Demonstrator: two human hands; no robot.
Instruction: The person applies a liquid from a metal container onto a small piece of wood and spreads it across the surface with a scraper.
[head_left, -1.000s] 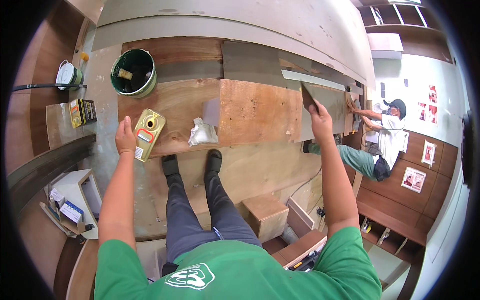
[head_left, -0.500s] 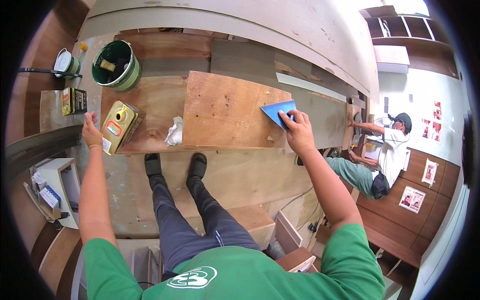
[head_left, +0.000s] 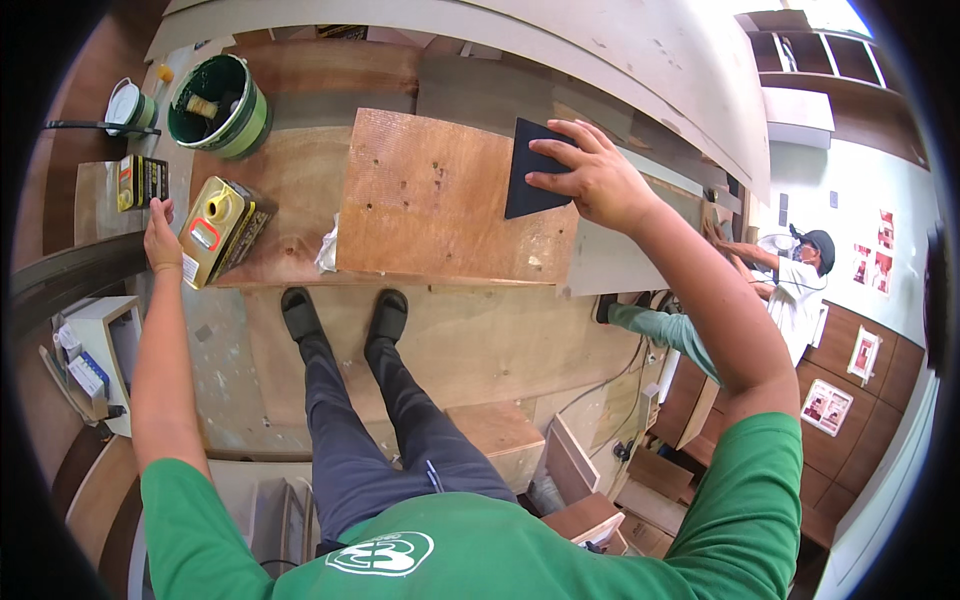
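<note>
My right hand grips a flat spreader, dark in this light, by its edge. Its blade stands over the right part of a brown wooden board, whose right side has a glossy wet-looking film; whether the blade touches the wood I cannot tell. My left hand holds nothing, fingers stretched out, beside a gold rectangular tin with an open spout. A crumpled white tissue or rag pokes out at the board's left edge.
Behind the tin stands a green bucket holding a brush. A smaller tin and a lidded pail are at far left. A long pale panel borders the back. At right, a person in a cap works.
My right hand has moved up and away from me with the spreader, turning it upright; its face went from bright blue to dark. My left hand has shifted slightly left with the view.
</note>
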